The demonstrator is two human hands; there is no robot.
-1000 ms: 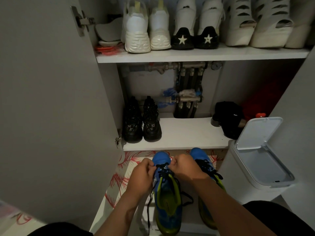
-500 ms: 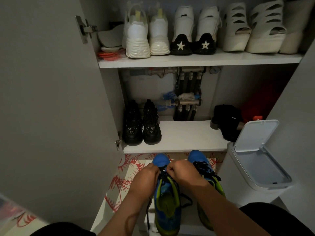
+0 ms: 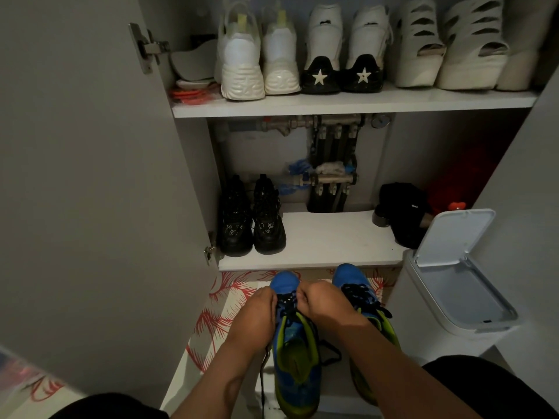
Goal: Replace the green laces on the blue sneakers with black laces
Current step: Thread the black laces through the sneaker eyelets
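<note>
Lacing mostly done: second blue sneaker (image 3: 351, 276) already wears black, no green lace visible. My left hand (image 3: 257, 316) and right hand (image 3: 323, 303) curl over the near blue sneaker (image 3: 298, 358), below the cabinet shelf (image 3: 317, 246), apparently pinching its black lace (image 3: 287, 300). Tightening and tying left.

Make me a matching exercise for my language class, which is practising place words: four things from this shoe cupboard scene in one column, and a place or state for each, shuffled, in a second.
Things
1. star-heeled sneakers
2. black chunky shoes
3. white bin
4. blue sneaker on the left

Places or states
A. lid raised, right of the sneakers
B. left hand and right hand pinch its black lace
C. upper shelf
D. lower shelf, left end

Pairs: 1-C, 2-D, 3-A, 4-B
</note>
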